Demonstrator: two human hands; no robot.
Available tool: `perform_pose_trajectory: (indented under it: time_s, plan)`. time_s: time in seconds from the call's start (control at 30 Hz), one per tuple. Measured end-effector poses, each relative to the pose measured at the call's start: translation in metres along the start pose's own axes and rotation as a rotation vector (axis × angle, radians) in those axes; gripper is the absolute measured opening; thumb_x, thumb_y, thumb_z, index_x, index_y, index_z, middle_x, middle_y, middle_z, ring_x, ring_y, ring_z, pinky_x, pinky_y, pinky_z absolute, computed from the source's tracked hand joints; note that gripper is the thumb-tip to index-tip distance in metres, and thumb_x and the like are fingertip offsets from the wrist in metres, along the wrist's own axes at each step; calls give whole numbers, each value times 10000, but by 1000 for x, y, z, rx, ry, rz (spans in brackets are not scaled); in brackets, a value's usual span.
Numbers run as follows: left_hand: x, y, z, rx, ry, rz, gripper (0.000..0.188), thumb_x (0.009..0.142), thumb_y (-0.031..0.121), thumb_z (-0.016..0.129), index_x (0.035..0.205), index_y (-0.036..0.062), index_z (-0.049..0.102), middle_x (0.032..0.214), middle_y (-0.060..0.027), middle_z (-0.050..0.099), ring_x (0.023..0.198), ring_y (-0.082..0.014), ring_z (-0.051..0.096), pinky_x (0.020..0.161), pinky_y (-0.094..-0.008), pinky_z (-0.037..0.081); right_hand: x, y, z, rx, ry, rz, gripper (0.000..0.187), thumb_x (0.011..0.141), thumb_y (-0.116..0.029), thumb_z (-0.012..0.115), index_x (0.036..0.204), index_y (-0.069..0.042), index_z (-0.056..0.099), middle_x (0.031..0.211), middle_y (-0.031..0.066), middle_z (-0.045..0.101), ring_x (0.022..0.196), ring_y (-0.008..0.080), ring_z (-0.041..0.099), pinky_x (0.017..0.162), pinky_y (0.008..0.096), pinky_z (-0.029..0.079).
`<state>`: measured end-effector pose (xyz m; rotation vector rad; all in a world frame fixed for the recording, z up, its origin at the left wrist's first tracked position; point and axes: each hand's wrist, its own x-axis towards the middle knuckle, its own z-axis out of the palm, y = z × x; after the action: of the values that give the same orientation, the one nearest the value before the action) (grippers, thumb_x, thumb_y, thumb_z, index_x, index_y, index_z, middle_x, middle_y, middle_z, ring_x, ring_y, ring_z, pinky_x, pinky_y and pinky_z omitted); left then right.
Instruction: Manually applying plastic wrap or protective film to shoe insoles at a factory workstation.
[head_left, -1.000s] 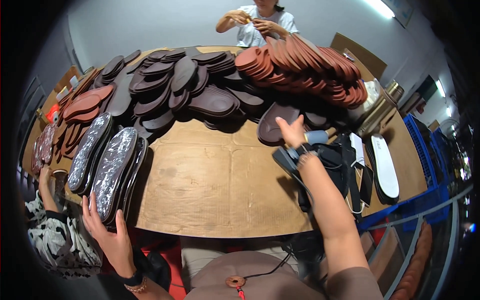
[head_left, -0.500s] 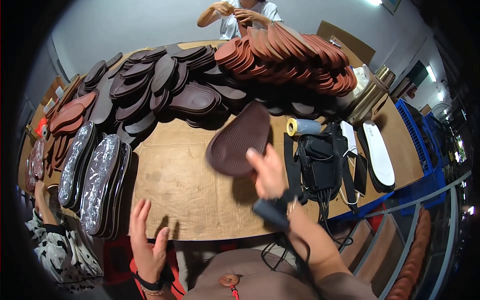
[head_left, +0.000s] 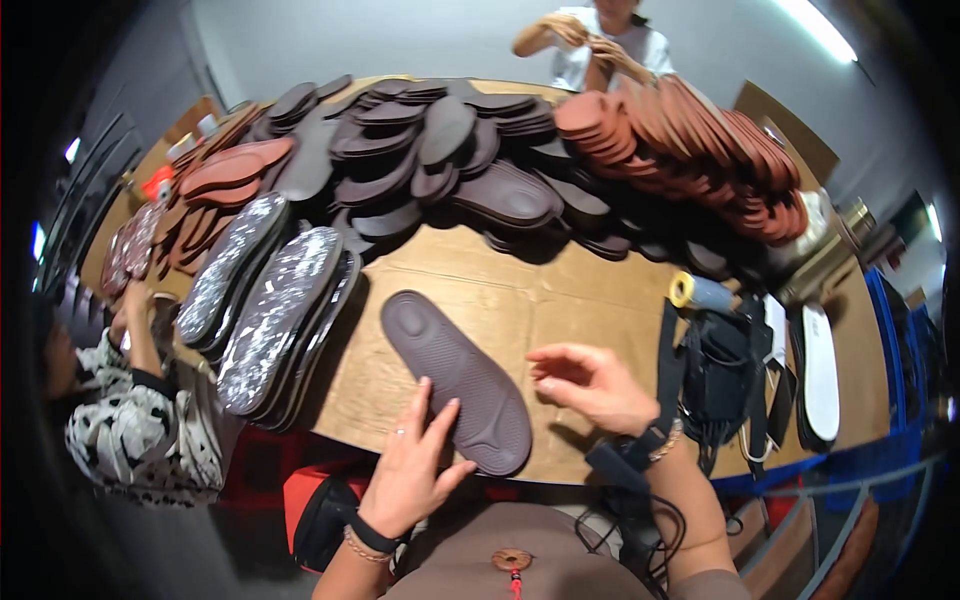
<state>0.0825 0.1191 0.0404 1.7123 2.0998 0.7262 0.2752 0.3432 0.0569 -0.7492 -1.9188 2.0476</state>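
A dark brown insole (head_left: pixel 460 385) lies slantwise on the brown table covering (head_left: pixel 455 275) in front of me, its ribbed face up. My left hand (head_left: pixel 412 465) rests at its near left edge, fingers spread and fingertips touching it without gripping. Just right of the insole, apart from it, hovers my right hand (head_left: pixel 590 385). Its fingers are loosely bent with nothing between them. Left of the insole stand stacks of insoles in shiny clear wrap (head_left: pixel 285 320).
Heaped dark insoles (head_left: pixel 510 195) and reddish-brown insoles (head_left: pixel 700 150) line the table's far side. At right are a tape roll (head_left: pixel 700 292), a black pouch with cables (head_left: pixel 718 370), a white insole (head_left: pixel 820 370) and a metal flask (head_left: pixel 830 250). Co-workers sit left (head_left: pixel 150 430) and across (head_left: pixel 615 50).
My right hand has let go of the dark brown insole, which now lies flat on the table nearer me. My left hand has come onto its edge. The view has shifted left.
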Motion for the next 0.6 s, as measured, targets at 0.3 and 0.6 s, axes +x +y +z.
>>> perform_pose_trajectory:
  time_s: [0.3, 0.6]
  plan:
    - [-2, -4, 15, 95, 124, 34, 828, 816, 374, 856, 1521, 106, 513, 1657, -255, 292, 1454, -428, 405, 1166, -517, 347, 112, -26, -40, -418, 380, -427, 290, 943, -116, 720, 1205, 7, 709, 1063, 74, 748, 936, 136, 691, 838, 302, 572]
    - [-6, -8, 20, 141, 145, -25, 813, 812, 438, 832, 1495, 112, 536, 1646, -233, 321, 1453, -384, 404, 1176, -542, 285, 81, -27, -70, -1203, 709, -316, 352, 821, -226, 762, 1126, -51, 748, 1123, 163, 742, 1079, 365, 690, 972, 451, 549]
